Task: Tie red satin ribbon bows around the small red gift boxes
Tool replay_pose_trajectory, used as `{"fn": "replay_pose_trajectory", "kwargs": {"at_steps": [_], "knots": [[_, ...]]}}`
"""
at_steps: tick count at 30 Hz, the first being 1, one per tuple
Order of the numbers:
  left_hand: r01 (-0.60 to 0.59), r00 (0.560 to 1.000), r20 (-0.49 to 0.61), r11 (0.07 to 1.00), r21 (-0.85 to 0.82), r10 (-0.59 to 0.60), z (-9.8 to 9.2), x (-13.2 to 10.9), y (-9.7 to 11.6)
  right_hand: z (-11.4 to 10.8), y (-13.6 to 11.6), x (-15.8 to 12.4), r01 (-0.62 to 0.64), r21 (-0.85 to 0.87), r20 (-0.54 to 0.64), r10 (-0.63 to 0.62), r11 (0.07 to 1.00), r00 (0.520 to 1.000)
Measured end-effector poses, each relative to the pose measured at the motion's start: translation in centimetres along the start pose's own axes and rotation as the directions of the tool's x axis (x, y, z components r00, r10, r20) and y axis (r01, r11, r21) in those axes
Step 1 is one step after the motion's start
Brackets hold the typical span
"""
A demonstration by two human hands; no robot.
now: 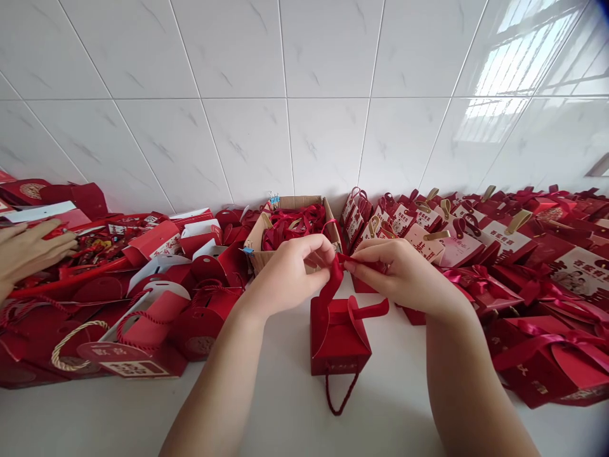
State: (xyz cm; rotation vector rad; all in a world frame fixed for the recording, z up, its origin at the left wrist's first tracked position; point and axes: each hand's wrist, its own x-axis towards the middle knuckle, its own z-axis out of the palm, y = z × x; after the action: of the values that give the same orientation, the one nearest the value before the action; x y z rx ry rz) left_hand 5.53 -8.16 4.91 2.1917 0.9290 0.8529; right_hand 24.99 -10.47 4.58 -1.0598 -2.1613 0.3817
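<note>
A small red gift box (339, 339) stands on the white surface (285, 412) in front of me, its flaps up and a red cord handle hanging at its front. A red ribbon (333, 285) rises from the box top. My left hand (290, 273) pinches one part of the ribbon and my right hand (404, 273) pinches the other, fingertips meeting just above the box.
A cardboard box (266, 254) of red ribbons sits behind my hands by the tiled wall. Flat and half-folded red boxes (143, 304) pile up on the left, ribbon-tied boxes (523, 285) on the right. Another person's hand (28, 251) reaches in at far left.
</note>
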Motion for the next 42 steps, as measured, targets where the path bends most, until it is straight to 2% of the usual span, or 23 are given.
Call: {"fn": "replay_pose_trajectory", "kwargs": {"at_steps": [2, 5, 9, 12, 16, 20, 25, 29, 32, 34, 36, 39, 42], "knots": [[-0.003, 1.000, -0.007, 1.000, 0.020, 0.003, -0.1, -0.1, 0.1, 0.0, -0.1, 0.0, -0.015, 0.043, 0.014, 0.015, 0.999, 1.000], [-0.002, 1.000, -0.031, 0.998, 0.064, 0.004, -0.4, -0.2, 0.1, -0.1, -0.2, 0.0, -0.108, 0.125, 0.003, 0.109, 0.986, 0.994], [0.012, 0.993, -0.122, 0.988, 0.154, 0.007, -1.0, -0.5, -0.1, -0.4, -0.2, -0.2, -0.210, 0.189, -0.056, 0.224, 0.959, 0.973], [0.045, 0.985, -0.174, 0.970, 0.237, -0.004, -1.6, -0.8, -0.2, -0.6, -0.2, -0.3, -0.240, 0.199, -0.065, 0.257, 0.950, 0.964], [0.118, 0.983, -0.172, 0.945, 0.305, -0.068, -2.3, -1.5, -0.3, -0.8, -0.2, -0.6, -0.262, 0.181, -0.075, 0.279, 0.948, 0.957], [0.138, 0.984, -0.149, 0.942, 0.305, -0.096, -2.4, -1.9, -0.4, -0.9, 0.0, -1.0, -0.259, 0.133, -0.131, 0.276, 0.957, 0.952], [0.064, 0.992, -0.123, 0.966, 0.250, -0.034, -2.1, -1.9, -0.6, -0.8, 0.8, -1.9, -0.352, 0.078, -0.089, 0.358, 0.933, 0.929], [0.145, 0.978, -0.180, 0.969, 0.199, -0.110, -1.9, -2.6, -1.1, -0.4, 2.1, -3.4, -0.384, 0.117, -0.120, 0.397, 0.916, 0.910], [0.207, 0.942, -0.281, 0.977, 0.057, -0.183, -1.6, -3.7, -2.0, 0.4, 3.4, -4.7, -0.405, 0.216, -0.100, 0.433, 0.889, 0.896], [0.199, 0.914, -0.337, 0.974, -0.110, -0.225, -1.2, -4.5, -2.8, 1.1, 4.2, -5.5, -0.416, 0.326, -0.048, 0.454, 0.849, 0.890], [0.172, 0.895, -0.347, 0.933, -0.315, -0.282, -0.7, -5.1, -3.7, 1.7, 5.2, -6.1, -0.420, 0.442, -0.015, 0.474, 0.793, 0.880], [0.104, 0.891, -0.281, 0.765, -0.636, -0.355, -0.1, -5.8, -5.1, 2.6, 6.8, -7.0, -0.403, 0.559, -0.043, 0.511, 0.725, 0.858], [0.021, 0.892, -0.213, 0.508, -0.861, -0.399, 0.4, -6.3, -6.3, 3.3, 8.1, -7.7, -0.354, 0.674, -0.049, 0.518, 0.649, 0.854]]}}
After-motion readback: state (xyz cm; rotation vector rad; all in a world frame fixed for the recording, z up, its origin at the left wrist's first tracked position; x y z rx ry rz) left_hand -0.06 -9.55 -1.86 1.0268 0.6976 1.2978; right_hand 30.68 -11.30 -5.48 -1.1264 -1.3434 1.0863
